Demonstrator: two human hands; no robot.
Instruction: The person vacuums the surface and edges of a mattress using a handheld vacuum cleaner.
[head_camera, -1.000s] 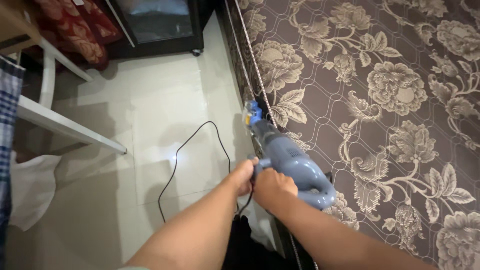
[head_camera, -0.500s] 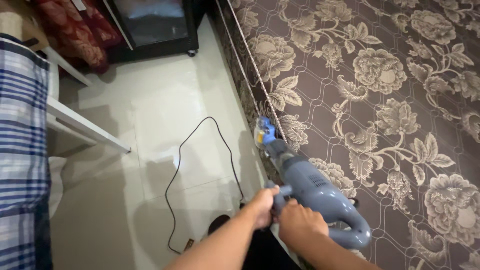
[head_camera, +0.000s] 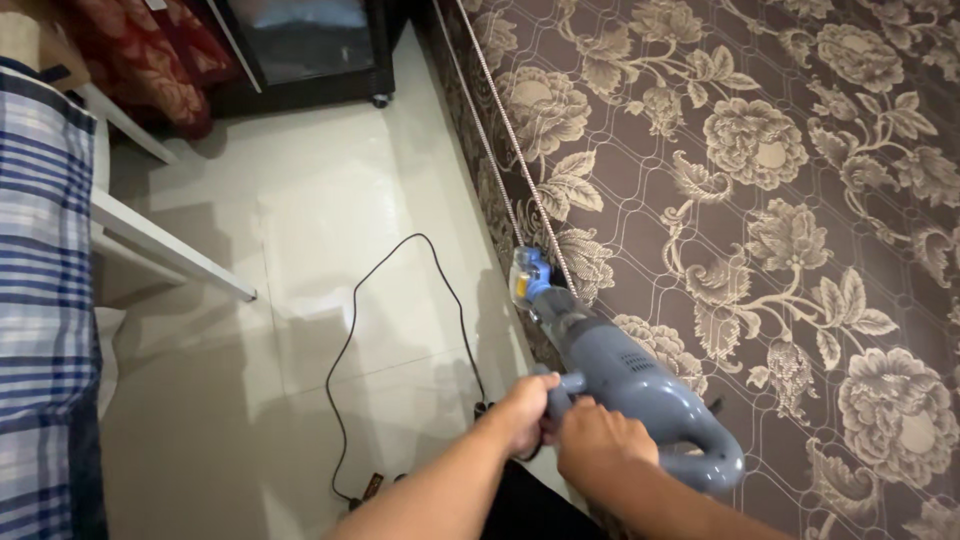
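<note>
We have both hands on a blue-grey handheld vacuum cleaner (head_camera: 625, 375) that lies along the near edge of the brown floral mattress (head_camera: 760, 180), its blue and yellow nozzle (head_camera: 526, 274) pressed at the corded seam. Our left hand (head_camera: 523, 412) is curled around a small side knob on the body; the fingers (head_camera: 540, 392) are closed tight on it. Our right hand (head_camera: 600, 445) sits just beside it, fingers folded against the rear of the body near the loop handle — whether they grip the handle itself or only brace against the housing, we cannot tell from this angle.

The black power cord (head_camera: 370, 330) loops over the pale tiled floor (head_camera: 300, 230), well apart from the nozzle. To work this seam well, we judge it best to keep the nozzle flat against the piping and let the cord trail free of our feet — a snag there could jerk the nozzle off the edge.
</note>
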